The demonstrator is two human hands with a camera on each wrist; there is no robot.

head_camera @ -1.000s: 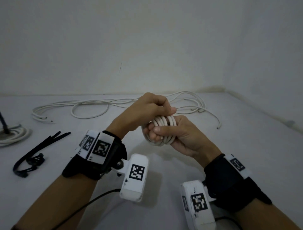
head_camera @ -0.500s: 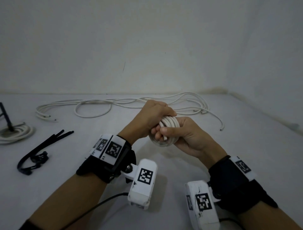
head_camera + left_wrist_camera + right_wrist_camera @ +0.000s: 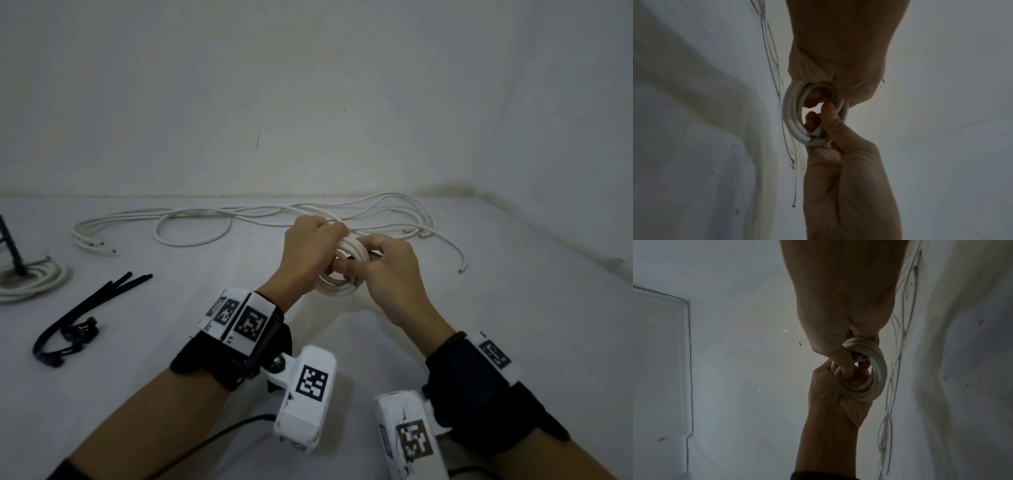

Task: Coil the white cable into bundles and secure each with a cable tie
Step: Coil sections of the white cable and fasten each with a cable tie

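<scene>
Both hands are on the small round coil of white cable (image 3: pixel 337 274), held up just above the white table (image 3: pixel 513 325) at about the middle. Left hand (image 3: pixel 308 255) is curled tight round the top/left side of the coil w/ fingers thru the loop, right hand (image 3: pixel 390 274) pinches the right side, thumb on top. In the left wrist view a cut cable end (image 3: pixel 811 135) sticks out right by the near hand's fingertips. The rest of the loose white cable (image 3: pixel 267 216) lies spread along the back of the table, well apart from the hands. On the left there's a bunch of black cable ties (image 3: pixel 78 318), and at the far left edge another coiled white bundle (image 3: pixel 34 281) w/ a black tie standing up from it
</scene>
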